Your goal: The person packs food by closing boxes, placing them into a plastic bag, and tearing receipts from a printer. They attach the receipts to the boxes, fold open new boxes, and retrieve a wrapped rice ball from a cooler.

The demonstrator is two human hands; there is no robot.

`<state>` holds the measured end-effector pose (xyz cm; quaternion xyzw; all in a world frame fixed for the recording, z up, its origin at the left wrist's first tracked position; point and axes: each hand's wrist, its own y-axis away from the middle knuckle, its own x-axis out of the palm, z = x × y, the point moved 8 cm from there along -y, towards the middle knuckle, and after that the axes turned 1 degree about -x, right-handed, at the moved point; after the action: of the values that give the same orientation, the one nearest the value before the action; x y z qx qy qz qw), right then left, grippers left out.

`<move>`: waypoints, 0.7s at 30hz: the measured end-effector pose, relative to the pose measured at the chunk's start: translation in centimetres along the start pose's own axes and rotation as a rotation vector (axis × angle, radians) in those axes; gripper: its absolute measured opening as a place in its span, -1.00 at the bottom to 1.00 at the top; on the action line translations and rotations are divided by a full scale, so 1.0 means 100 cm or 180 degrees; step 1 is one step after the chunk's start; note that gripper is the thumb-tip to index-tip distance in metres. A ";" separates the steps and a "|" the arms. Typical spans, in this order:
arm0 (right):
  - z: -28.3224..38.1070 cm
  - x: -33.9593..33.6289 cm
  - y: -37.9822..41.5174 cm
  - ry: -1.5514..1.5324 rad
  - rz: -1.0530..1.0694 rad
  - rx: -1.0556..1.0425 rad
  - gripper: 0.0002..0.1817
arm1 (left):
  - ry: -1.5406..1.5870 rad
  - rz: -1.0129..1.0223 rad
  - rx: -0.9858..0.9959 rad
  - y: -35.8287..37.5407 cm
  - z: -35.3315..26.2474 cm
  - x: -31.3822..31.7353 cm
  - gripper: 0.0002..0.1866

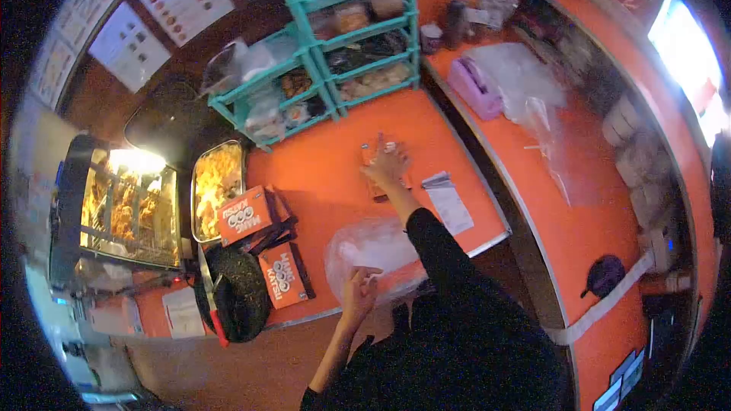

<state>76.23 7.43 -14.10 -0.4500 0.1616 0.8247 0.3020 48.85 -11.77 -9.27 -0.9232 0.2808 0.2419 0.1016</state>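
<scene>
My right hand (pixel 390 165) reaches forward over a small orange box (pixel 378 196) on the orange counter (pixel 327 175). Its thumb and fingers span the box from above and hide much of it. Nearer to me lies a clear plastic bag (pixel 373 247), spread loosely on the counter. At the bag's near left edge is my left hand (pixel 358 297), its fingers curled and pinched against the thin plastic. Right of the orange box lies a white paper slip (pixel 449 204), perhaps a receipt.
Stacked orange printed boxes (pixel 250 217) stand left, beside a metal tray of fried food (pixel 218 183). A red-handled knife (pixel 219 323) rests across a round dark board (pixel 247 301). A lit food warmer (pixel 129 209), teal racks (pixel 335 61) and a purple container (pixel 476 90) surround the counter.
</scene>
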 end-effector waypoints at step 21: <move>-0.516 -0.174 0.634 -0.2173 -0.3950 0.3298 -0.61 | 0.0810 0.3003 0.1669 0.093 -0.184 0.239 -0.84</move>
<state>75.86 -74.99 -27.87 0.0085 0.1426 0.4242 0.8942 68.04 -36.60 -5.93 -0.6631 0.7247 0.0696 0.1740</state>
